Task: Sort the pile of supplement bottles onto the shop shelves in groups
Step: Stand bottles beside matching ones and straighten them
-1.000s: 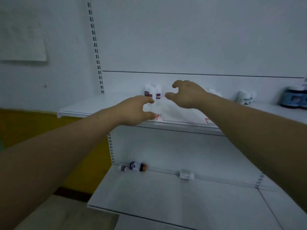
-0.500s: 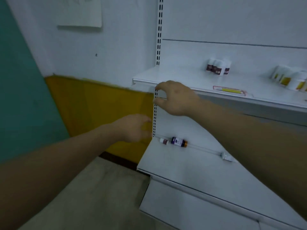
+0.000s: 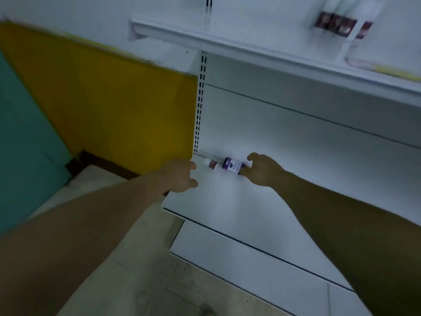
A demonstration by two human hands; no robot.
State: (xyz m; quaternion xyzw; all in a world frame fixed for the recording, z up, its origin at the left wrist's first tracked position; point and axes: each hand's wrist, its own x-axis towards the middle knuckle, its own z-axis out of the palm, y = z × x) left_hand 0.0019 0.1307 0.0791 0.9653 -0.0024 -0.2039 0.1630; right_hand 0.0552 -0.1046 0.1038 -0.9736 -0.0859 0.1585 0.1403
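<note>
— Start at the left. What is the left hand (image 3: 180, 176) doing?

— It holds nothing. Its fingers are loosely curled and it hangs at the left front corner of the lower shelf (image 3: 227, 201), short of the bottles and apart from them.

— And the bottles?

— Two of them lie on their sides at the back of that shelf, against the rear panel. They lie end to end, with their long axes running left to right along the back edge. The small white bottle (image 3: 210, 163) comes first, its cap pointing left towards the left hand. Just beside it on the right is the purple-labelled bottle (image 3: 232, 164).

— So which hand is nearer which?

— The left hand is nearer the white one, which lies up and to its right. The right hand (image 3: 263, 171) is at the far end of the purple one. Its thumb tip meets the bottle's right end and its fingers arch over the top.

— Is it gripping?

— I cannot tell. The hand covers that end, and the contact could be a pinch or only a touch.

— What does the next move turn on?

— Probably on that lying axis. Each hand comes at its bottle from an outer end, so I'd judge a grasp across the body, then a lift to the upper shelf (image 3: 250, 47). A blurred cluster of bottles (image 3: 335, 25) stands there, far right.
</note>
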